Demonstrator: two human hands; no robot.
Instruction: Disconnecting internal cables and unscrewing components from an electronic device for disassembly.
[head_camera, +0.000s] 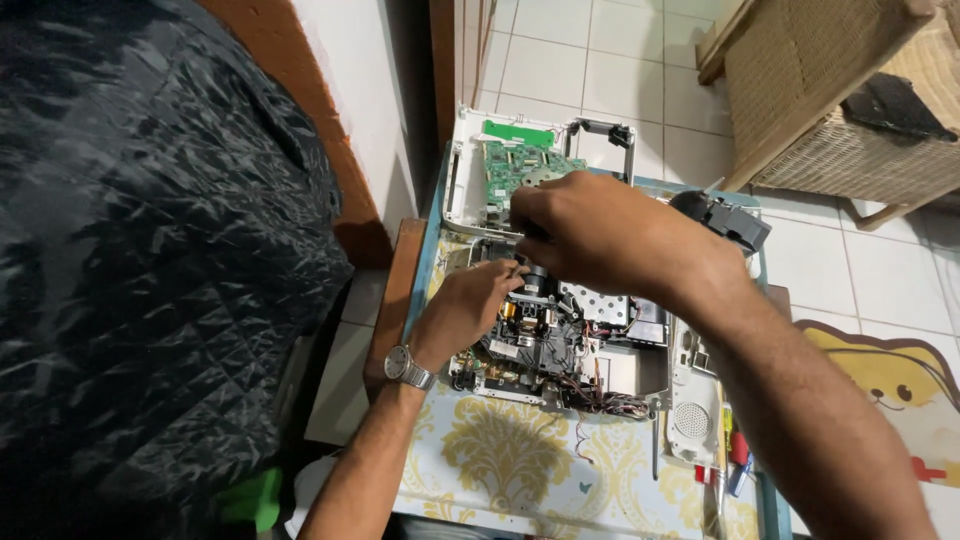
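On table (500, 470): opened white casing (640, 375) holds black lens block (530, 335); left hand (470, 305), right hand (600, 230) both pinch it.

Opened device (560, 340): matt black plastic core, bare copper-coloured coils, thin plastic-sheathed wires at its 6 o'clock edge. Perforated metal shield (595, 303), dull silver, at 3 o'clock of the core. Circuit board (525, 165), glossy green, sits in a smooth white plastic shell (462, 170) at 12 o'clock. Tablecloth (520, 460): slick, printed, slight sheen. Wristwatch (408, 368): polished metal band. Wicker chest (850, 110), rough weave, wooden frame. Floor tiles (600, 70) glossy ceramic.
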